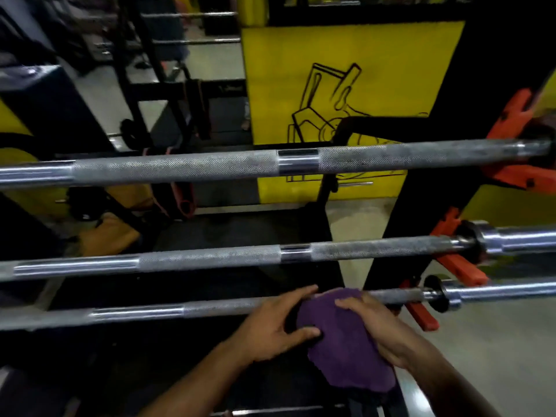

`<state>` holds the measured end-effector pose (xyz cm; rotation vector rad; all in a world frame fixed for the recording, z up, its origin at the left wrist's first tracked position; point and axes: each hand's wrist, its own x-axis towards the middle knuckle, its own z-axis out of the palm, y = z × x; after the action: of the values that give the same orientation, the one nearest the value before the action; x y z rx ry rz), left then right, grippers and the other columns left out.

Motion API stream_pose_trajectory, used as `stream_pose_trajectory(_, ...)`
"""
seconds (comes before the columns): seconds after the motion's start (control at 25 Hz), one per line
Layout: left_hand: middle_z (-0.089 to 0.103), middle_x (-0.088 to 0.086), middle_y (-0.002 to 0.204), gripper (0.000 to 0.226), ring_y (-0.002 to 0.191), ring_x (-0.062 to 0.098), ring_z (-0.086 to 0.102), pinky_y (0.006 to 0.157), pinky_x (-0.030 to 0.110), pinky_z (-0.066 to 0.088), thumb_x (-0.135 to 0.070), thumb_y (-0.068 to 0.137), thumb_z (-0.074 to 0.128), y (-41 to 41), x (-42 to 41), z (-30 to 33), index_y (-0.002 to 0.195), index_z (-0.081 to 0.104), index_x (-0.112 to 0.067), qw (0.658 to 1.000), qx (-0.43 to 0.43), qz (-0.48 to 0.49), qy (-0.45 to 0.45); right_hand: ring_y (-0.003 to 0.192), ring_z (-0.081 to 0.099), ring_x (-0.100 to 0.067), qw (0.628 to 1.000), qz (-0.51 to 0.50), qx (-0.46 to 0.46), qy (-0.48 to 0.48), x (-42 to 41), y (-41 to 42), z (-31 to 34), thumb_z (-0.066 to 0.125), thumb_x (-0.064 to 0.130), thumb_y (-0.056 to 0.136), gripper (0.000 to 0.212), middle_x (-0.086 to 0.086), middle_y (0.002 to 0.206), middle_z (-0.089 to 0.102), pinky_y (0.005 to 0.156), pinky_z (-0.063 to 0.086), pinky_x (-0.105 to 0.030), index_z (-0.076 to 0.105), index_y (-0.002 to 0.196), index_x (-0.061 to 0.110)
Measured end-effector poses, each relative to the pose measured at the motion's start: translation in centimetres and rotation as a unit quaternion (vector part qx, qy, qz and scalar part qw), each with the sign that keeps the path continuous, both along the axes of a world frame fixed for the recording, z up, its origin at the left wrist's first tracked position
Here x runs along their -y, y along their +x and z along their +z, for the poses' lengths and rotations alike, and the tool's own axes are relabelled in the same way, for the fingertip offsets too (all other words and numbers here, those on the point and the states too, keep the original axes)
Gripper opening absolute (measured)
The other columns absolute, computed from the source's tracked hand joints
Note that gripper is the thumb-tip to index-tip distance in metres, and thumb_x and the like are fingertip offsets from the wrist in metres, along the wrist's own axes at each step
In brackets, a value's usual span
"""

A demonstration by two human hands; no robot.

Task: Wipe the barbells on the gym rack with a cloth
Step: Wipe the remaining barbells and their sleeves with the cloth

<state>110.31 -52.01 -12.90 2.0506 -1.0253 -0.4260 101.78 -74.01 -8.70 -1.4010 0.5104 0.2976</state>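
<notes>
Three steel barbells lie across the rack, one above the other: the top barbell point(210, 165), the middle barbell point(210, 259) and the bottom barbell point(150, 313). A purple cloth point(340, 338) is draped over the bottom barbell and hangs down below it. My left hand point(276, 323) holds the cloth's left edge, fingers over the bar and thumb underneath. My right hand point(370, 323) grips the cloth from the right, wrapped over the bar. The stretch of bar under the cloth is hidden.
The black rack upright point(400, 212) stands at the right, with orange hooks point(463, 267) carrying the bar ends. Behind the bars is a yellow wall panel point(331, 85) with a line drawing. Other gym frames and benches point(168, 94) fill the far left. Grey floor point(481, 341) lies at lower right.
</notes>
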Motion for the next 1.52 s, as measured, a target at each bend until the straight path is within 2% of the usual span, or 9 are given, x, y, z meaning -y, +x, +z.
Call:
stream_pose_trajectory(0.2,0.063,-0.002,0.089,0.029,0.083,0.011,0.059,0.081,0.041,0.051,-0.046,0.098,0.061,-6.4,2.9,-0.2,0.096,0.06,-0.017,0.98,-0.099,0.159,-0.071,0.113,0.065,-0.01,0.953,0.257,0.091,-0.133,4.9,1.1,-0.2,0.067,0.038,0.094,0.026,0.008,0.117,0.071,0.099,0.05,-0.031,0.065,0.12,0.034)
stream_pose_trajectory(0.32,0.066,0.001,0.09,0.017,0.083,0.006,0.058,0.081,0.033,0.049,-0.036,0.1,0.061,-8.9,3.4,0.7,0.101,0.059,-0.018,0.942,-0.176,0.249,-0.143,0.12,0.059,0.004,0.931,0.329,0.083,-0.135,5.5,0.0,-2.7,0.076,0.034,0.086,0.05,0.024,0.126,0.064,0.102,0.046,-0.019,0.052,0.13,0.039)
stream_pose_trajectory(0.44,0.065,-0.008,0.088,0.014,0.087,0.005,0.059,0.084,0.03,0.046,-0.035,0.099,0.062,-10.6,2.9,0.7,0.099,0.061,-0.021,0.903,-0.247,0.303,-0.179,0.112,0.064,-0.002,0.928,0.307,0.112,-0.179,6.1,0.1,-2.8,0.067,0.036,0.09,0.033,0.016,0.119,0.069,0.101,0.051,-0.031,0.06,0.122,0.034)
stream_pose_trajectory(0.56,0.071,-0.005,0.111,0.016,0.106,0.015,0.066,0.095,0.049,0.053,-0.037,0.099,0.061,-12.1,4.4,0.2,0.114,0.063,-0.031,0.844,-0.325,0.354,-0.239,0.104,0.064,-0.003,0.827,0.378,0.232,-0.347,5.8,3.7,-0.6,0.056,0.037,0.1,0.014,0.017,0.111,0.067,0.093,0.052,-0.036,0.054,0.114,0.036)
stream_pose_trajectory(0.68,0.069,-0.003,0.124,0.026,0.111,0.021,0.069,0.085,0.052,0.059,-0.029,0.102,0.057,-11.9,6.3,-1.1,0.127,0.055,-0.033,0.759,-0.385,0.424,-0.308,0.128,0.053,-0.018,0.678,0.445,0.276,-0.516,4.0,9.2,-1.1,0.045,0.045,0.101,0.039,0.003,0.142,0.054,0.107,0.043,-0.036,0.038,0.139,0.039)
stream_pose_trajectory(0.76,0.068,0.001,0.123,0.02,0.108,0.021,0.07,0.085,0.05,0.06,-0.027,0.102,0.057,-11.3,6.2,-2.1,0.122,0.056,-0.029,0.743,-0.398,0.46,-0.279,0.139,0.041,-0.026,0.641,0.449,0.268,-0.562,2.5,11.0,-2.8,0.035,0.051,0.1,0.053,-0.004,0.157,0.037,0.117,0.032,-0.04,0.022,0.15,0.039)
stream_pose_trajectory(0.96,0.069,-0.003,0.111,0.019,0.107,0.021,0.066,0.098,0.035,0.053,-0.032,0.1,0.06,-9.6,1.8,-3.6,0.116,0.065,-0.025,0.828,-0.222,0.501,-0.119,0.094,0.063,-0.035,0.539,0.423,0.291,-0.668,0.3,5.5,-6.1,0.042,0.073,0.083,0.087,-0.013,0.133,0.056,0.074,0.052,-0.049,0.033,0.155,0.025)
stream_pose_trajectory(1.16,0.011,0.007,0.167,0.061,0.155,0.024,0.004,0.124,0.047,0.009,-0.04,0.107,0.036,-2.8,-8.2,-4.1,0.159,0.02,-0.011,0.799,0.062,0.571,0.177,0.066,0.058,-0.028,0.467,0.42,0.386,-0.675,2.4,6.8,-7.2,0.045,0.059,0.086,0.083,-0.014,0.124,0.059,0.05,0.051,-0.036,0.017,0.159,0.033)
stream_pose_trajectory(1.52,0.0,0.005,0.169,0.063,0.152,0.023,-0.019,0.123,0.048,-0.009,-0.043,0.108,0.021,4.0,-17.8,-5.3,0.16,0.009,-0.011,0.808,0.049,0.527,0.258,0.061,0.061,-0.022,0.466,0.478,0.374,-0.643,0.7,8.8,-7.5,0.072,0.052,0.08,0.109,-0.011,0.117,0.06,0.041,0.051,-0.032,0.002,0.16,0.029)
